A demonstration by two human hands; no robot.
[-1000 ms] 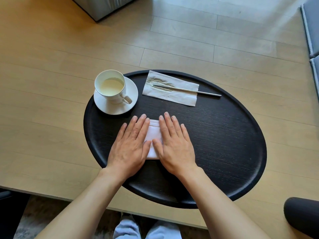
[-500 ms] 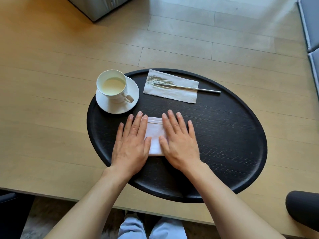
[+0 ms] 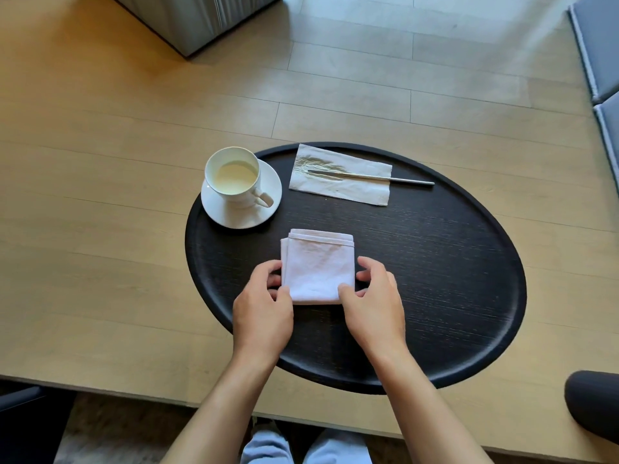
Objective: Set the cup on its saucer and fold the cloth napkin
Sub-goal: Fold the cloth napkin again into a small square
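Observation:
A white cup [image 3: 234, 177] with pale liquid stands upright on its white saucer [image 3: 264, 214] at the tray's far left. The white cloth napkin [image 3: 318, 264] lies folded into a small square in the middle of the round black tray [image 3: 452, 262]. My left hand [image 3: 263, 304] pinches the napkin's near left corner, thumb on top. My right hand [image 3: 375, 299] pinches the near right corner the same way. Both sets of fingers curl around the napkin's side edges.
A stained paper napkin [image 3: 345, 177] lies at the tray's far side with a thin metal utensil [image 3: 392, 179] across it. The tray sits on a light wooden table [image 3: 100, 246]. A grey block [image 3: 201, 18] stands far left, blue cushions [image 3: 599, 61] far right, a dark object [image 3: 593, 403] near right.
Both hands lay flat on the napkin, covering most of it. They have drawn back toward me and now grip its near corners, so the folded square shows.

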